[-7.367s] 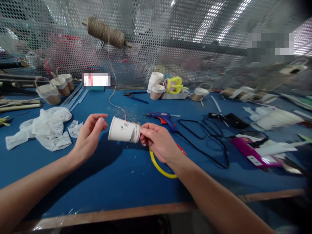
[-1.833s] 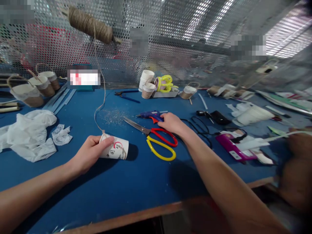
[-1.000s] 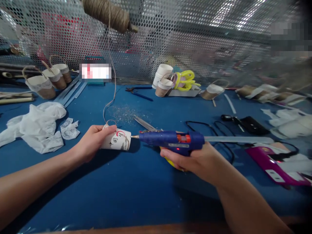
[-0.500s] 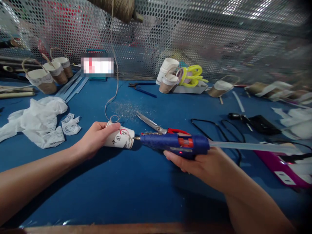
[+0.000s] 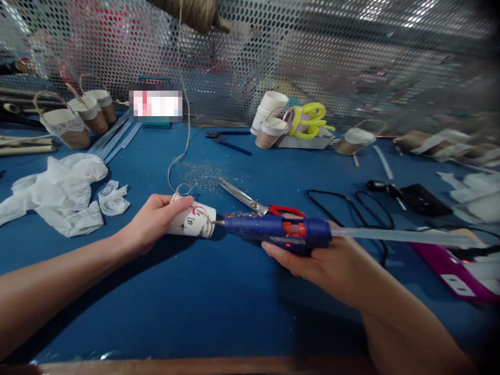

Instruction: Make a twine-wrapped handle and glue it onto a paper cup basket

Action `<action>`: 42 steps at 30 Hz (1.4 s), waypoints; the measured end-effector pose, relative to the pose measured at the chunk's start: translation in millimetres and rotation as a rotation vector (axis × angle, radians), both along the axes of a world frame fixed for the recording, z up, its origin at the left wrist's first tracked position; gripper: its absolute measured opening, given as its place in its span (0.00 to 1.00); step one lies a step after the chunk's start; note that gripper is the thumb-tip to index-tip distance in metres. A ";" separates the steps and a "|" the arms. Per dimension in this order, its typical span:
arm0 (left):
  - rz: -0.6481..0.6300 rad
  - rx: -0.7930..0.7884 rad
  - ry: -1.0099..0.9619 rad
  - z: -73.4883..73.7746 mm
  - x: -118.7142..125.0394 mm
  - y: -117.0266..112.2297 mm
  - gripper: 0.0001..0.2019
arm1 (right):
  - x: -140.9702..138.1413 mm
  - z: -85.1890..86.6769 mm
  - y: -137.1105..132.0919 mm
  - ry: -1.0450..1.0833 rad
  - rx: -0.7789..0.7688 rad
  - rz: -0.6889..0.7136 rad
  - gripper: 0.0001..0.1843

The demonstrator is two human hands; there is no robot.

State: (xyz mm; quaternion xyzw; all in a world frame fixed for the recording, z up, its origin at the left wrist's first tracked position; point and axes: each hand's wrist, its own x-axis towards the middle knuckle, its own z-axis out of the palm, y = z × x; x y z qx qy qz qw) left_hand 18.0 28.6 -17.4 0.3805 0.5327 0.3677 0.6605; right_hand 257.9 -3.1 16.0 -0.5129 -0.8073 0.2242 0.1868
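My left hand [image 5: 158,219] is closed around a white printed paper cup [image 5: 201,221], which lies on its side just over the blue table [image 5: 219,307]. The thumb presses the upper side of the cup. A thin twine [image 5: 188,125] hangs from a spool [image 5: 191,13] above, loops behind the cup and ends near its right end. My right hand [image 5: 316,258] grips a blue hot glue gun [image 5: 265,229] with a red light lit. Its metal nozzle points left and meets the cup's right end, where a bit of twine shows. A clear glue stick [image 5: 398,237] juts from the gun's back.
Red-handled scissors [image 5: 250,200] lie open behind the gun. White lace [image 5: 62,192] is heaped at left. Blue pliers [image 5: 230,141], twine-handled cups [image 5: 66,127] and stacked paper cups [image 5: 269,109] stand or lie farther back. A black cable [image 5: 332,200] and a purple power strip [image 5: 445,268] are at right.
The glue gun has shifted slightly left, its nozzle coming closer to the cup's end. My left hand and the cup have hardly moved.
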 end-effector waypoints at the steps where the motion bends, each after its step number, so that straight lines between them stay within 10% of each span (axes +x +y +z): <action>1: -0.002 -0.001 0.004 -0.2 -0.3 0.0 0.11 | 0.2 -0.3 0.3 -0.006 0.004 -0.002 0.14; 42: -0.019 0.009 -0.017 0.3 0.4 -1.3 0.13 | 2.2 -2.4 2.0 -0.126 0.042 0.020 0.10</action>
